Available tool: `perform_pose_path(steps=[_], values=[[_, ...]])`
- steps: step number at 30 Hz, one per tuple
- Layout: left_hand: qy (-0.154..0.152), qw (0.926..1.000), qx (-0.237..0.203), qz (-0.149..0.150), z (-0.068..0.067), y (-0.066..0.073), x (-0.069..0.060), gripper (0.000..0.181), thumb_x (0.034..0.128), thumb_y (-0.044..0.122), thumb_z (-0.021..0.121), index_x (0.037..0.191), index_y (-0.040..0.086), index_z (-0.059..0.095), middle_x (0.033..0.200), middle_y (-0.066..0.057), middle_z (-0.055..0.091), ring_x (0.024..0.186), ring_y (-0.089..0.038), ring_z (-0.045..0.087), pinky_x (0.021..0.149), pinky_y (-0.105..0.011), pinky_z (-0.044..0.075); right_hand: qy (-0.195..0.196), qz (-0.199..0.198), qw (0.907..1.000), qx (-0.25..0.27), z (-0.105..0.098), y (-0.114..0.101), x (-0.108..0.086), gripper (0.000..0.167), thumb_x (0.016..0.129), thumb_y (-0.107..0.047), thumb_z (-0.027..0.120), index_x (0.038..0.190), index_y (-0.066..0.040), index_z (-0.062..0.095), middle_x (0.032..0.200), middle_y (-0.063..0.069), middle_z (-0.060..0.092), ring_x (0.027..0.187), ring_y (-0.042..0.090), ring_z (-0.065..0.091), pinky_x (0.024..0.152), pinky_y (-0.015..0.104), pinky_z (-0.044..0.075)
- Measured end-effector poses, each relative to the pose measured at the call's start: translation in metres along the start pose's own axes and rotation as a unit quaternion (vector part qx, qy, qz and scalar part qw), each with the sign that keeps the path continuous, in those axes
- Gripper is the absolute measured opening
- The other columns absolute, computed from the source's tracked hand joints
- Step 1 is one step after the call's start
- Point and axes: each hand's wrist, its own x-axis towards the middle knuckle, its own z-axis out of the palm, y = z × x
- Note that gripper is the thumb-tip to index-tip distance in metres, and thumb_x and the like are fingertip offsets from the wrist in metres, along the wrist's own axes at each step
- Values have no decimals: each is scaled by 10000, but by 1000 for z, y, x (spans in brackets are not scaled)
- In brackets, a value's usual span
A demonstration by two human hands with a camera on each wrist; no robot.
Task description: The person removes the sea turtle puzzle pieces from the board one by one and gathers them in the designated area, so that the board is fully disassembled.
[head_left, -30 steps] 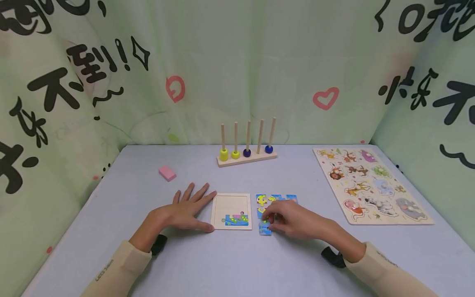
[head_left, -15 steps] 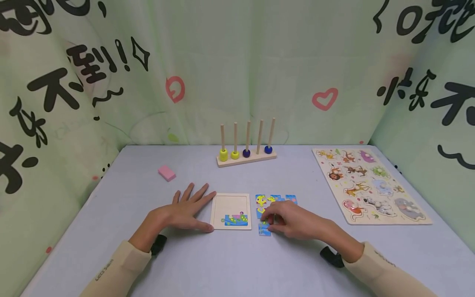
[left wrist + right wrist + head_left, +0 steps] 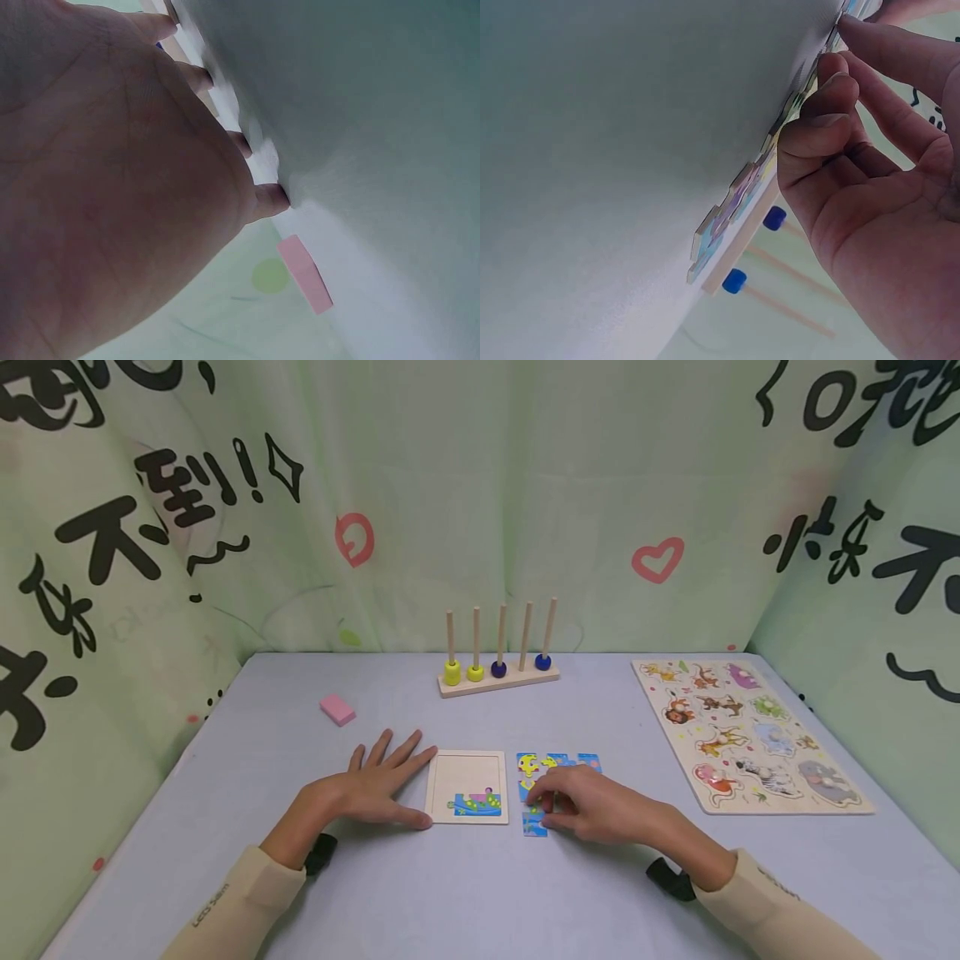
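My left hand [image 3: 371, 789] lies on the table with its fingers spread, index fingertip and thumb tip at the left edge of a square wooden puzzle tray [image 3: 468, 772]. A few joined jigsaw pieces [image 3: 478, 804], blue with green and pink, sit in the tray's lower right. Just right of the tray, my right hand [image 3: 596, 806] bends over loose jigsaw pieces [image 3: 528, 766], thumb and fingertips pinching one low on the table. The hand hides part of that piece. In the right wrist view the curled fingers [image 3: 817, 135] stand close beside the row of pieces [image 3: 724, 214].
A pink block [image 3: 338, 710] lies at the left. Behind stands a wooden peg rack [image 3: 498, 680] with yellow and blue beads. An animal puzzle board [image 3: 750, 735] lies at the right. A printed curtain [image 3: 585, 510] encloses the table [image 3: 420, 893].
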Motion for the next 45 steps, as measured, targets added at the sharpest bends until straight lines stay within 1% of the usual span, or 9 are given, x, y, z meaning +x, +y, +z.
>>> perform_pose_path(steps=[5, 10, 16, 18, 24, 31, 33, 38, 45], values=[[-3, 10000, 2, 16, 1, -1, 1, 1058, 885, 644, 713, 1715, 258, 182, 1820, -71, -5, 1656, -476, -113, 1261, -782, -44, 70, -41, 10000, 37, -1, 1, -1, 191, 972, -110, 764, 1160, -138, 749, 973, -95, 675, 814, 15, 537, 721, 193, 502], [-67, 10000, -14, 11, 1, -1, 1, 1060, 888, 640, 713, 1717, 264, 168, 1820, -69, -23, 1655, -469, -135, 1265, -772, -63, 148, -137, 9998, -39, 0, 1, 0, 184, 972, -120, 765, 1153, -147, 747, 1027, -86, 710, 839, 5, 548, 738, 194, 509], [-93, 10000, -19, -14, 1, -2, 1, 1065, 885, 651, 712, 1717, 282, 160, 1820, -58, -31, 1657, -460, -142, 1266, -767, -70, 217, -166, 9996, -2, 2, -5, 7, 204, 961, -129, 776, 1163, -149, 755, 1008, -83, 701, 800, 13, 542, 724, 189, 494], [-39, 10000, -49, 2, 1, -2, 1, 1060, 884, 651, 715, 1715, 269, 179, 1820, -69, -11, 1656, -473, -122, 1259, -781, -54, 202, -135, 9997, 68, 3, -8, 11, 218, 962, -135, 775, 1178, -144, 753, 1000, -80, 691, 791, 20, 541, 724, 192, 492], [-21, 10000, -1, -20, 1, -2, 0, 1059, 886, 654, 708, 1716, 270, 174, 1820, -66, -9, 1656, -476, -112, 1260, -782, -47, 163, -115, 9995, 254, 9, -18, 27, 239, 973, -170, 772, 1209, -150, 747, 1012, -87, 690, 761, 22, 539, 713, 198, 488], [-21, 10000, 20, 39, 0, -2, -1, 1058, 889, 662, 702, 1717, 273, 170, 1820, -64, -14, 1655, -478, -116, 1260, -783, -43, 51, -52, 9987, 497, 16, -28, 49, 263, 968, -161, 776, 1228, -143, 741, 1107, -44, 739, 785, 58, 561, 724, 199, 495], [-17, 10000, 8, 65, -1, -2, -2, 1056, 891, 660, 702, 1717, 273, 169, 1820, -64, -14, 1655, -479, -116, 1259, -784, -42, 34, -51, 9989, 469, 18, -31, 55, 273, 959, -155, 787, 1228, -139, 745, 1116, -38, 740, 802, 67, 568, 726, 195, 502], [-21, 9999, -10, 107, -1, -3, -2, 1056, 895, 662, 702, 1717, 269, 168, 1820, -67, -16, 1653, -484, -115, 1255, -790, -38, -80, -46, 9992, 379, 22, -36, 67, 281, 945, -150, 805, 1222, -126, 759, 1073, -17, 706, 791, 76, 557, 711, 193, 491], [-10, 9999, 15, 132, -1, -2, -1, 1061, 893, 665, 699, 1717, 261, 168, 1820, -69, -17, 1653, -483, -118, 1254, -791, -40, -316, -59, 9991, 288, 22, -38, 73, 293, 962, -87, 759, 1254, -119, 761, 1089, -6, 670, 749, 64, 522, 689, 192, 459]])
